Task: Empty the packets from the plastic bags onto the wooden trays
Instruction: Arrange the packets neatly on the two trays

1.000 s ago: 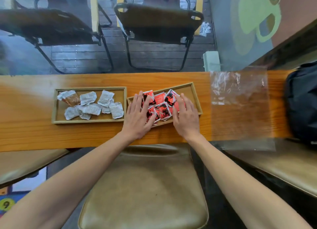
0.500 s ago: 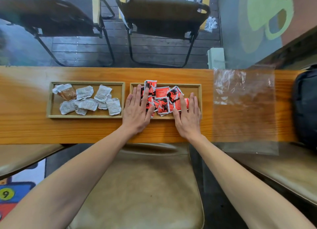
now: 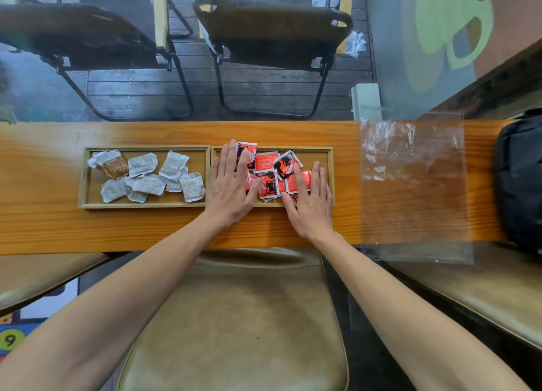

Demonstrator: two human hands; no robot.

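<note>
Head view: looks down on wooden counter (image 3: 44, 223), two trays side by side, both hands at the R tray.
L tray (image 3: 83, 182): at 9 o'clock of the hands; holds white packets (image 3: 146, 182) plus one brown packet (image 3: 117, 168). All lie inside the rim.
R tray (image 3: 330, 168): touching L tray's right edge; holds red packets (image 3: 265, 162) in a loose overlapping pile. One packet at 12 o'clock pokes over the far rim.
Left hand (image 3: 230, 187): flat, fingers spread, palm down on pile's left part. Nothing pinched.
Right hand (image 3: 308, 204): flat, fingers spread, on pile's right part & near rim. Nothing pinched.
Plastic bag (image 3: 413, 185): at 3 o'clock, flat on counter, looks empty; near end overhangs the edge.
Black bag (image 3: 519, 179): far 3 o'clock, contents not visible.
Progress (est.): both trays filled, emptying appears done. No second plastic bag identifiable.
Remaining (est.): spread/level the red pile, tuck in the overhanging packet.
</note>
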